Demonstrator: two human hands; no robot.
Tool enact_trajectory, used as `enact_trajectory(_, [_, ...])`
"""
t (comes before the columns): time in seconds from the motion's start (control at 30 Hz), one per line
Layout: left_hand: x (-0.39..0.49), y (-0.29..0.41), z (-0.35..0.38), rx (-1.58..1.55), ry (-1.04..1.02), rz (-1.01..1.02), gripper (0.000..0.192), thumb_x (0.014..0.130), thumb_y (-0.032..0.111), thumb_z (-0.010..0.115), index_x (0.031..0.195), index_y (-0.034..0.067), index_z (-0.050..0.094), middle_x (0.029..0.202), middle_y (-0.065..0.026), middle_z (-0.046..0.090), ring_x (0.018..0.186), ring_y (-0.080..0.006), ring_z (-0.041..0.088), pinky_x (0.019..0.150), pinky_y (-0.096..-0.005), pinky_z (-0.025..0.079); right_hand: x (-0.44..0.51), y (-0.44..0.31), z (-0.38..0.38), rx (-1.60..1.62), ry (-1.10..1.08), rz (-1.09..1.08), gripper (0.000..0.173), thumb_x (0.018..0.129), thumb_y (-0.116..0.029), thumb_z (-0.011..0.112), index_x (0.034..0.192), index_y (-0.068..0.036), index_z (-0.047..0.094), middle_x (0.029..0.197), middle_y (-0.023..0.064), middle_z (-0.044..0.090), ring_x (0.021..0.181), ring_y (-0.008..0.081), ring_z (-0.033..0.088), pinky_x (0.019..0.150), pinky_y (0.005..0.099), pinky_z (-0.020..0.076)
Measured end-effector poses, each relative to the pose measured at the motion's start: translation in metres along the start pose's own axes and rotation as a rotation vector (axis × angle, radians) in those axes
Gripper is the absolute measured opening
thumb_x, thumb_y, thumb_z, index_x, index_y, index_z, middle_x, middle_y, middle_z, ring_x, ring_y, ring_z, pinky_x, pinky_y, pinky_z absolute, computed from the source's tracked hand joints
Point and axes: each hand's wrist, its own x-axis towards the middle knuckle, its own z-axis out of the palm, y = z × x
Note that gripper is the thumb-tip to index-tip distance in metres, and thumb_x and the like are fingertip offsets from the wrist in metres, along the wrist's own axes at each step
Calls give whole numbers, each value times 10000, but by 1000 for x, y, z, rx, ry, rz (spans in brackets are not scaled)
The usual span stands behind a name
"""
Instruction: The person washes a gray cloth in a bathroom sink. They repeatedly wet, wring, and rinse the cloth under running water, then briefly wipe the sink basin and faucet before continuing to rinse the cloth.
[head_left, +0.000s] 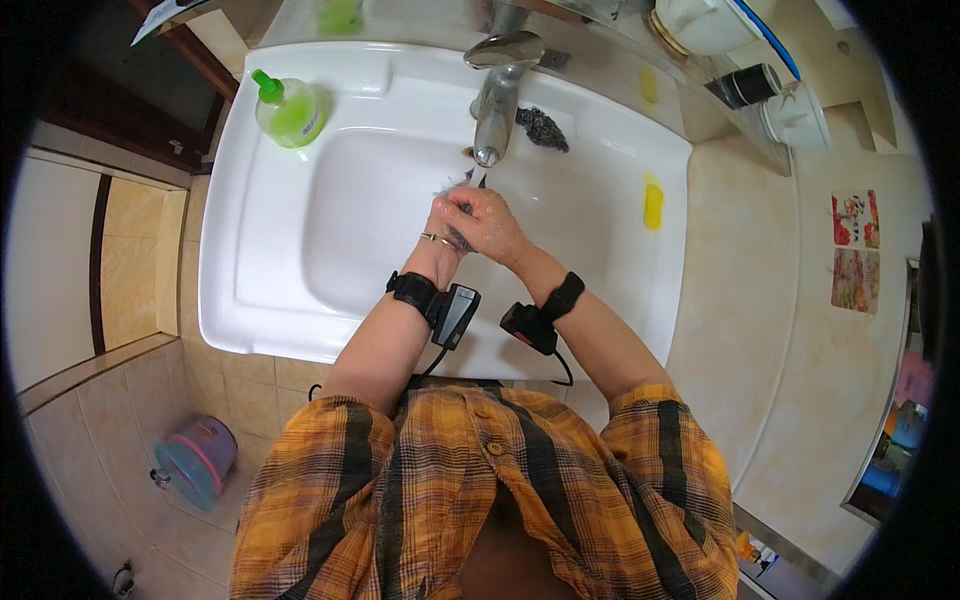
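Both of my hands meet over the basin of a white ceramic sink (259, 300), under a metal faucet (496, 112) with water running from its spout. My left hand (442, 225), with a thin bracelet at its wrist, lies partly beneath my right hand (487, 225). The fingers of the right hand curl over the left. Between the hands shows a small dark item (461, 238), mostly hidden, so I cannot tell what it is or which hand holds it. Both hands look wet. Black straps with small devices sit on both forearms.
A green pump soap bottle (289, 116) stands at the sink's back left corner. Right of the faucet lies a dark mesh scrubber (541, 129). A yellow piece (653, 202) rests on the right rim. Cups stand on a shelf at upper right; a purple bucket (206, 446) is on the floor.
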Motion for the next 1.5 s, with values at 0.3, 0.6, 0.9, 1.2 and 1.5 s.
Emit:
enact_trajectory(0.3, [-4, -7, 2, 496, 224, 94, 362, 933, 384, 396, 1031, 73, 554, 950, -82, 612, 862, -226, 605, 733, -385, 508, 26, 23, 0, -553, 331, -90, 304, 810, -284, 510, 687, -29, 621, 699, 186, 608, 672, 385, 590, 618, 461, 477])
enact_trajectory(0.6, [-19, 8, 23, 558, 230, 451, 255, 956, 238, 395, 979, 35, 547, 877, -37, 582, 770, -145, 571, 696, -306, 486, 1, 65, -54, -506, 230, 92, 242, 803, -282, 540, 859, -66, 634, 795, 119, 639, 741, 295, 610, 697, 395, 478])
enact_trajectory(0.9, [-23, 16, 24, 68, -11, 343, 354, 924, 375, 500, 969, 33, 579, 885, -66, 597, 798, -187, 574, 707, -344, 488, -19, 51, -17, 826, -90, 617, 425, 871, -365, 548, 1122, -22, 541, 943, 53, 596, 805, 159, 565, 686, 310, 459])
enact_trajectory(1.2, [-28, 39, -20, 203, 146, 251, 213, 852, 174, 509, 995, 22, 550, 966, -120, 607, 918, -268, 599, 835, -460, 492, 2, 39, -41, 88, 161, 107, 305, 786, -227, 663, 936, 36, 634, 825, 117, 659, 722, 172, 614, 668, 294, 493])
enact_trajectory(1.5, [-10, 9, -13, -15, -43, 90, 346, 927, 417, 421, 908, 107, 572, 832, -62, 600, 726, -206, 597, 607, -371, 494, 5, -5, 2, -76, -72, -15, 262, 788, -307, 652, 863, -56, 649, 786, 122, 633, 689, 254, 600, 644, 330, 475])
